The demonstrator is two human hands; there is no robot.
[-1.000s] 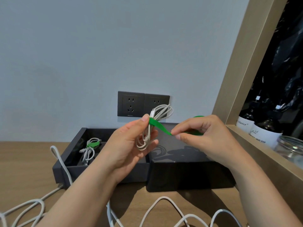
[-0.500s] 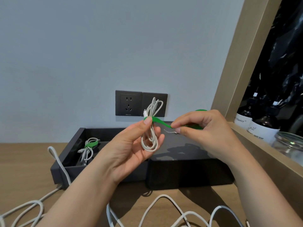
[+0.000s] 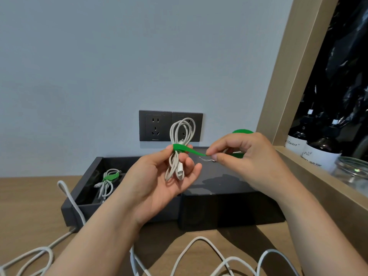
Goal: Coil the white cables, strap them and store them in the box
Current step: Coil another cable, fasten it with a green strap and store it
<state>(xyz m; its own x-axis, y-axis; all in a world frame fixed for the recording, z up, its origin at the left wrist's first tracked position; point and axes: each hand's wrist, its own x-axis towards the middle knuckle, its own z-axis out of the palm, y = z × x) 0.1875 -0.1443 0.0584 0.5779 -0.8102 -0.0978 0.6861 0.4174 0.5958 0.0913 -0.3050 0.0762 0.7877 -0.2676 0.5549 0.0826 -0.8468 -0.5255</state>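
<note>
Above the matte box (image 3: 123, 213), the left hand (image 3: 157, 182) clasped the coiled cable (image 3: 180, 134); the right hand (image 3: 245, 156) pinched the flat green strap (image 3: 191, 151).

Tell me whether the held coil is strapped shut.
Not yet: green strap wraps the coil, but the right hand pinches its loose tail.

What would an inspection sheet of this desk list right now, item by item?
Surface: wooden table, partly under cables.
Job's things: coiled white cable with a green strap round its middle, the strap stretched off to the right; dark box open, one strapped bundle inside.
Clutter: nothing seen.
Hands: left hand holds the coil, thumb on the strap; right hand pinches the stretched strap.
Cables: loose white cables lie uncoiled on the table's near side.
Surroundings: wall sockets; shelf with dark bottles and a glass jar.
</note>
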